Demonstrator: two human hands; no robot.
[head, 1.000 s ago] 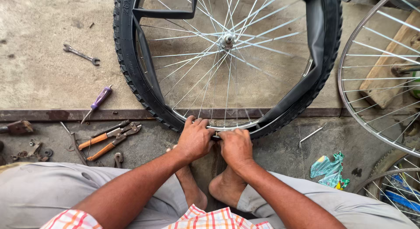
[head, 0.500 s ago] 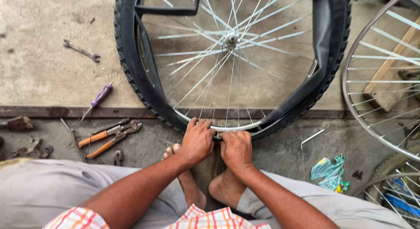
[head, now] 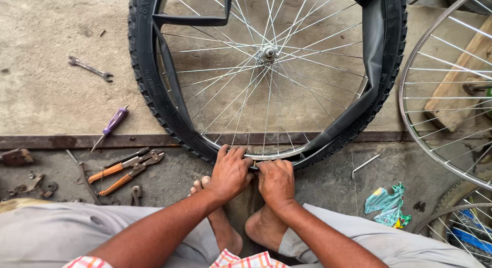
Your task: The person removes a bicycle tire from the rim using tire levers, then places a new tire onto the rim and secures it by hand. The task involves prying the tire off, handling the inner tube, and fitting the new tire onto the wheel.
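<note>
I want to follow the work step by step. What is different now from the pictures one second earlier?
Little changed. Both hands, left and right, stay pressed side by side on the tyre at the bottom of the wheel rim. The inner tube still hangs loose inside. The pliers and screwdriver lie unmoved.

The tyre [head: 148, 88] under my hands [head: 253, 176] is matt black rubber with rough knobbly tread; its inner tube [head: 374, 58] looks smoother. The rim [head: 279, 154] and spokes [head: 230, 94] are shiny bare metal. The floor [head: 51, 83] is rough, stained concrete. The pliers [head: 123, 170] have orange plastic grips.
</note>
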